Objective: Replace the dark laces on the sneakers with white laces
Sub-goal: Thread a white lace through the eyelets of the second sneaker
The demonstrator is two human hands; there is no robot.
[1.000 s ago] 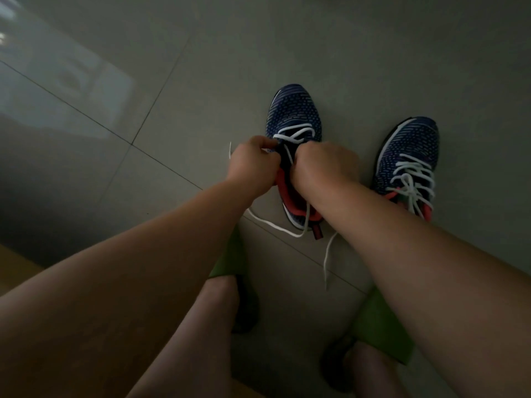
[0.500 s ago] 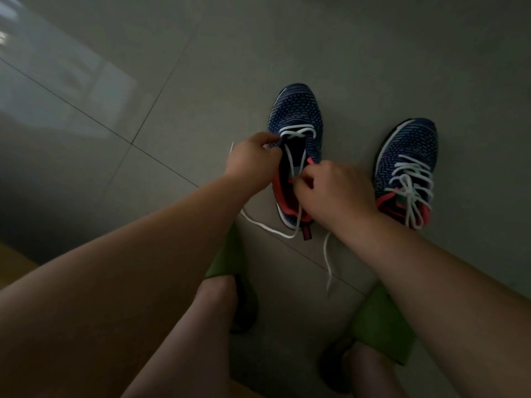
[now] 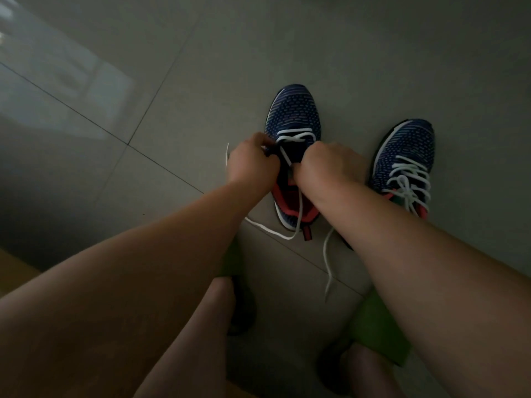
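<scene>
1. The left hand sits at the left edge of the near sneaker on the tiled floor, its fingers curled in at the eyelet row. They seem to pinch the upper or the white lace, but which one is hidden.
2. That lace is threaded only through the front eyelets. Its loose ends trail over the heel and onto the floor.
3. The right hand grips the other edge with closed fingers, apparently holding lace; the tips are out of sight.
4. The far sneaker, well apart to the right, already wears white lacing.
5. Risks: a skipped eyelet in this dim light, uneven ends if one side is pulled harder, or a slack tail snagging.
6. No dark laces are visible.
</scene>
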